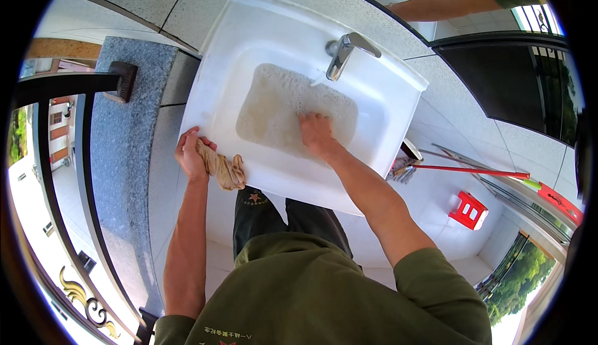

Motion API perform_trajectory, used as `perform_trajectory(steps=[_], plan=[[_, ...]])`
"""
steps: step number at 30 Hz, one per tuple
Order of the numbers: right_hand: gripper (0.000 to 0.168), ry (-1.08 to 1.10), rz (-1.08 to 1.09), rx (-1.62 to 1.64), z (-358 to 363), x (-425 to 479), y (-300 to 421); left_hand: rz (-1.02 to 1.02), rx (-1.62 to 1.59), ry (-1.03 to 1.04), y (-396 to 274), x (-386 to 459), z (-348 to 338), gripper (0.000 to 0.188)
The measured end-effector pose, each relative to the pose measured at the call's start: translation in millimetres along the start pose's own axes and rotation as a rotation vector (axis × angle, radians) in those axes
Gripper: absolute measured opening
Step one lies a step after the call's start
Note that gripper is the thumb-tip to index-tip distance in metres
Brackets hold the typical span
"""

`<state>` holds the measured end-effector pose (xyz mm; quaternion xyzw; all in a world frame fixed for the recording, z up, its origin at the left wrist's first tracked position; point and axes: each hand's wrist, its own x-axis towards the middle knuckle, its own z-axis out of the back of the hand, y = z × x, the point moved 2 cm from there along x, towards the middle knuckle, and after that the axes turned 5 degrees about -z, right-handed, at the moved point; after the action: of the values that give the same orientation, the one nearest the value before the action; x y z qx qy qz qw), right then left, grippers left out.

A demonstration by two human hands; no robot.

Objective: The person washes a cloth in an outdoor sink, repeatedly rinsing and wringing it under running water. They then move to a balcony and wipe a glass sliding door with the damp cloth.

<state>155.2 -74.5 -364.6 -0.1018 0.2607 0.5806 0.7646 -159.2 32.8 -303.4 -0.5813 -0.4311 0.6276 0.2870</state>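
Before me is a white ceramic washbasin (pixel 289 176) holding murky, sudsy water (pixel 275 106). My left hand (pixel 191 154) grips a wrung, tan-stained cloth (pixel 222 165) at the basin's front left corner, and the cloth's loose end hangs over the front rim. My right hand (pixel 317 132) reaches into the basin, its fingertips dipping into the foamy water. Whether those fingers hold anything under the surface cannot be seen. At the back of the basin stands a chrome single-lever faucet (pixel 343 55), with its spout over the water.
A black metal railing (pixel 88 195) and a grey granite ledge (pixel 124 158) run along the left. A mirror (pixel 448 13) hangs behind the basin. To the right are a mop head (pixel 404 172), a red pole (pixel 472 172) and a red plastic stool (pixel 469 210) on the tiled floor.
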Motion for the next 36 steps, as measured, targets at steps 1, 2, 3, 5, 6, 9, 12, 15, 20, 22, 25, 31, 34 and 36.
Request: perform_trajectory(steps=[1,2,3,5,6,9,12,15,20,22,25,31,34,36], plan=[[0.031,0.01,0.041,-0.065,10,0,0,0.0,-0.003,-0.005,0,-1,1,0.028],[0.031,0.038,0.025,-0.063,9,5,-2,0.0,-0.007,-0.01,1,-1,2,0.027],[0.032,0.064,0.006,-0.058,7,11,-4,-0.001,-0.009,-0.012,-1,-1,0,0.027],[0.033,0.092,-0.02,-0.028,4,20,-11,0.004,-0.016,-0.011,-2,0,-7,0.026],[0.034,0.096,-0.024,-0.004,3,22,-16,0.008,-0.019,-0.016,-1,0,-7,0.025],[0.034,0.022,-0.018,0.107,1,14,-24,-0.005,-0.014,-0.012,-2,-1,-4,0.025],[0.031,-0.113,-0.075,0.297,-9,-2,-31,-0.006,-0.02,-0.022,-1,0,-4,0.025],[0.031,-0.139,-0.242,0.569,-8,-20,-44,-0.005,-0.007,-0.041,-1,0,-4,0.024],[0.036,-0.242,-0.376,0.497,7,-52,-69,0.004,-0.023,-0.023,2,2,-6,0.025],[0.04,-0.112,-0.165,0.581,52,-61,-63,0.006,-0.029,-0.04,4,3,0,0.025],[0.044,-0.514,-0.145,0.818,141,-75,-51,0.015,-0.025,-0.044,1,3,4,0.024],[0.046,-0.848,-0.187,0.435,222,-75,-58,0.056,-0.022,-0.002,-1,3,-2,0.024],[0.05,-0.703,-0.249,0.426,230,-71,-56,0.078,-0.028,0.036,0,6,1,0.025],[0.055,-0.632,-0.28,0.402,225,-69,-52,0.108,-0.033,0.049,0,6,7,0.025]])
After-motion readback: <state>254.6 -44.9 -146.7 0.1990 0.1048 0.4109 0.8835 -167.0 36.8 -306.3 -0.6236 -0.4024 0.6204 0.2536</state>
